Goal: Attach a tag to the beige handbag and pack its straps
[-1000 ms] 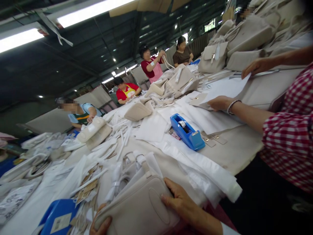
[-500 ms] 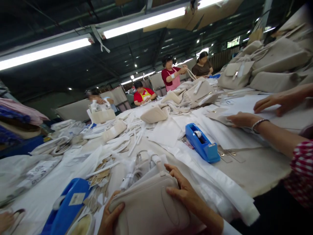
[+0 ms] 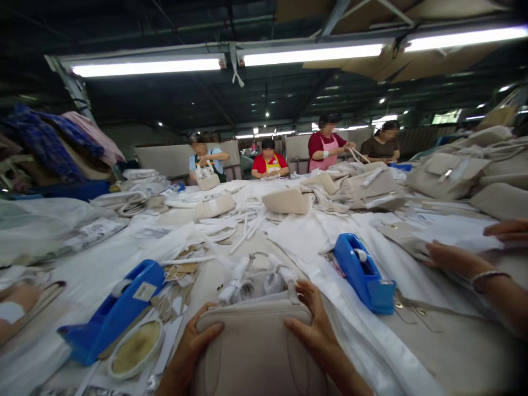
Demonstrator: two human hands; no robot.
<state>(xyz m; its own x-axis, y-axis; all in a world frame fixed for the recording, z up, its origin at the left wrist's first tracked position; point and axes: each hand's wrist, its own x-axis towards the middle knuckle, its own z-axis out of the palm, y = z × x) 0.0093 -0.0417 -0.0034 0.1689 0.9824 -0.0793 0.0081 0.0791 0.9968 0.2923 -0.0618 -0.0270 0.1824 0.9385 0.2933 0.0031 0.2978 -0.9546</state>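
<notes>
A beige handbag (image 3: 256, 346) stands upright close to me at the bottom centre, its lower part cut off by the frame. My left hand (image 3: 192, 344) grips its upper left corner, thumb on the near face. My right hand (image 3: 319, 335) clasps the upper right corner, with the thumb on the near face and the fingers behind by the strap tab. Clear plastic wrapping (image 3: 235, 283) covers straps and a metal ring just behind the bag's top edge.
Blue tape dispensers stand left (image 3: 117, 308) and right (image 3: 363, 275). A round dish (image 3: 136, 349) lies near the left one. Another person's hands (image 3: 462, 261) work at the right; another hand (image 3: 20, 302) is at the left edge. Beige bags (image 3: 449, 173) pile at back right. Several people sit or stand beyond.
The view has levelled out and turned. The handbag now stands straighter between my hands, which still hold both its sides. The co-worker's hands appear farther right.
</notes>
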